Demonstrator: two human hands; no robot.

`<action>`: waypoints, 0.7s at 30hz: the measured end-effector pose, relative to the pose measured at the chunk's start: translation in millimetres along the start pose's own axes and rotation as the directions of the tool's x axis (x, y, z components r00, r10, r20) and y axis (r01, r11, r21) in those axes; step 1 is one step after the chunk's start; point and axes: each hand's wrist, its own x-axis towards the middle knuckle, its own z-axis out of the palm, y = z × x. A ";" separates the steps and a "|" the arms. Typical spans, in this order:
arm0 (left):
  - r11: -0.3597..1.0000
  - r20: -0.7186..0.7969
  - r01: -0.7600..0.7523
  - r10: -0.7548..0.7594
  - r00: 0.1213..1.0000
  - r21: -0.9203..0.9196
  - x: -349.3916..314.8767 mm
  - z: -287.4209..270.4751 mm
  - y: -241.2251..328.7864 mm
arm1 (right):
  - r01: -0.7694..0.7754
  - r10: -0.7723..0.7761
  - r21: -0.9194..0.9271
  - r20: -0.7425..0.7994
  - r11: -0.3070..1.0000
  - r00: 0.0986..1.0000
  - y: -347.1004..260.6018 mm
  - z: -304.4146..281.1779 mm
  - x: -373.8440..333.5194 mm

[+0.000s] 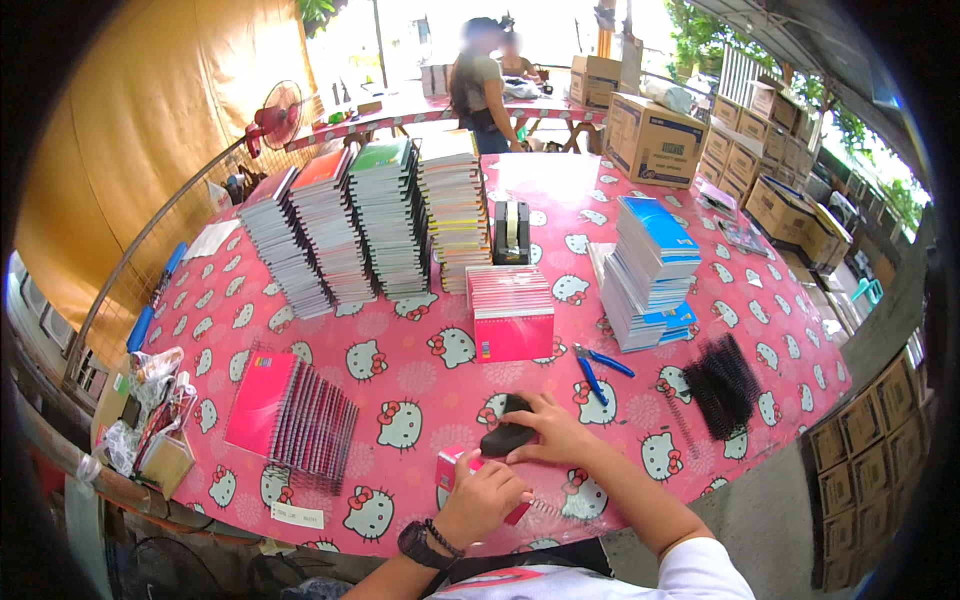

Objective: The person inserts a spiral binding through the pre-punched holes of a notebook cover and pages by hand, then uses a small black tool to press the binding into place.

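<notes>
A small pink notebook (447, 466) lies close to me at the table's near edge, mostly covered by my left hand (484, 501). That hand holds the notebook, its fingers bent over the cover. A wire coil (550, 510) trails from the notebook's right side. Just beyond, my right hand (552, 428) grips a dark, rounded block (507, 430) resting on the table; its exact kind I cannot make out. Blue-handled pliers (592, 385) lie past my right hand. Farther right is a heap of black binding coils (722, 388), with one loose coil beside it.
Pink spiral notebooks stand in a row (290, 415) at left and in a pile (513, 335) ahead. Tall notebook stacks (385, 225) rise behind, near a black tape dispenser (511, 235). Blue notebooks (652, 270) are stacked right. Cartons (655, 140) sit at the back; a person stands beyond.
</notes>
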 end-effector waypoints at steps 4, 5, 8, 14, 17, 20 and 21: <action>0.998 -0.037 -0.017 0.015 0.999 -0.067 0.9 -1.6 -1.2 | -0.080 0.085 0.080 -0.063 0.994 0.994 2.1 -5.9 -25.8; 0.998 -0.019 -0.032 0.031 0.999 -0.060 -2.3 -1.3 -4.9 | -0.124 0.131 0.171 -0.031 0.977 0.991 -1.5 -7.3 -30.8; 1.000 -0.017 -0.024 0.024 1.000 -0.004 -2.6 2.5 -7.7 | -0.157 0.169 0.314 -0.011 0.936 0.986 1.8 -13.2 -55.0; 0.997 -0.142 0.069 -0.065 0.988 0.017 -7.4 -5.9 -28.7 | -0.207 0.186 0.924 0.153 0.322 0.971 -6.7 -8.7 -94.8; 0.995 -0.139 0.091 -0.084 0.987 0.049 -15.1 -2.9 -22.6 | -0.214 0.099 0.689 0.203 0.693 0.974 -39.7 -10.8 -79.2; 0.993 -0.187 0.109 -0.099 0.977 0.047 -13.2 0.1 -19.7 | -0.177 0.168 0.627 0.075 0.758 0.983 -32.9 -8.5 -80.9; 0.993 -0.191 0.108 -0.099 0.976 0.037 -12.9 0.5 -19.6 | -0.133 0.139 0.659 0.044 0.740 0.989 -31.7 -11.3 -81.3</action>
